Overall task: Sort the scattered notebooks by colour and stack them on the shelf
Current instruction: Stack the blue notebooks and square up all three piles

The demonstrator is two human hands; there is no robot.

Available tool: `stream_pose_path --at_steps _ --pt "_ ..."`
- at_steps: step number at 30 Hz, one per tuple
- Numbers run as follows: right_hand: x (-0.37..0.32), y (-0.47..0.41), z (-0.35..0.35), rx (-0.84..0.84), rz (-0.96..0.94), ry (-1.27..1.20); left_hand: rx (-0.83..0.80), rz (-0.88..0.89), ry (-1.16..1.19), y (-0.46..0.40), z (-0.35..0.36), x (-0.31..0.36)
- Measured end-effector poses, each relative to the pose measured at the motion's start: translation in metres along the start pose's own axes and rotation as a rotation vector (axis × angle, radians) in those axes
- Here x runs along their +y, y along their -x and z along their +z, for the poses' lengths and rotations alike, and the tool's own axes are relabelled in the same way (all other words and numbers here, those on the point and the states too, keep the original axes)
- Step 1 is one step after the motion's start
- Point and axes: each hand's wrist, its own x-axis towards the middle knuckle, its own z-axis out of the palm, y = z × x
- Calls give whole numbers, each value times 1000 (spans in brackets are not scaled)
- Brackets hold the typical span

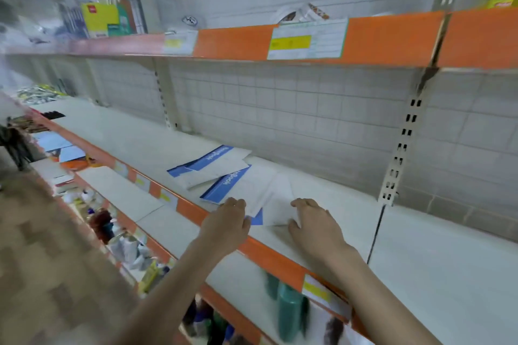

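Several white notebooks with blue spine bands lie scattered on the white shelf (140, 145). A far pair (215, 165) overlaps askew; a nearer one (246, 185) lies at the front edge, partly over another white notebook (280, 210). My left hand (228, 223) grips the near edge of the nearer notebook, fingers curled over it. My right hand (314, 221) holds the right corner of the lower notebook, thumb under its edge. The view is motion-blurred.
An orange-edged upper shelf (235, 42) with price labels overhangs. A slotted upright (400, 148) stands at the right. Lower shelves at the left hold bottles (288, 311) and blue notebooks (56, 145). Yellow and green packs (103, 19) stand at the upper left.
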Motion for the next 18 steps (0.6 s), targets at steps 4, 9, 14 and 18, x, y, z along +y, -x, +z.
stream_pose_path --at_steps 4,9,14,18 --pt "-40 -16 20 -16 -56 1 17 -63 32 9 -7 -46" --pt "-85 -43 40 -56 -103 -21 47 -123 56 10 -13 -85" --pt "-118 -77 59 -73 -150 -15 79 -129 20 -7 -19 -124" --pt "-138 -111 72 -64 -151 -19 90 -128 4 -31 -24 -162"
